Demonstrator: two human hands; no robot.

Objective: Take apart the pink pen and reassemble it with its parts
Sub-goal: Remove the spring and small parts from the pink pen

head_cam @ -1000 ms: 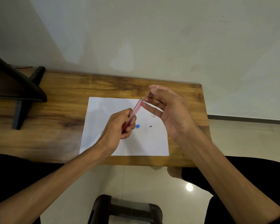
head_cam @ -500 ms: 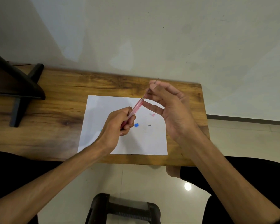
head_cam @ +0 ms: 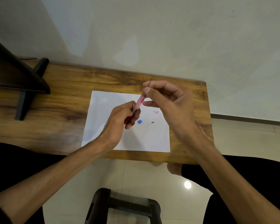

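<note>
Item: pink pen (head_cam: 139, 104), part-dismantled, held over a white sheet (head_cam: 131, 136) on the wooden bench (head_cam: 68, 101). The left hand (head_cam: 120, 125) has its grip curled fully round the lower barrel, tilting it up and away toward the right, presumably to steady the body while the inner part travels along the barrel's axis. The right hand (head_cam: 173, 105) pinches a thin dark refill (head_cam: 150, 81) between thumb and forefinger just at the barrel's upper mouth, the refill's end jutting past the fingertips; the remaining fingers are loosely spread, holding nothing. Whether the refill is on its way out or going back in cannot be told. Loose parts lie on the sheet, apart from one another and below the hands: a small pink piece (head_cam: 156, 112), a blue piece (head_cam: 139, 121), a small dark piece (head_cam: 152, 122); the white ground likely serves to keep such small parts easy to spot. Also present: dark stand (head_cam: 23, 101) at the bench's left end.
</note>
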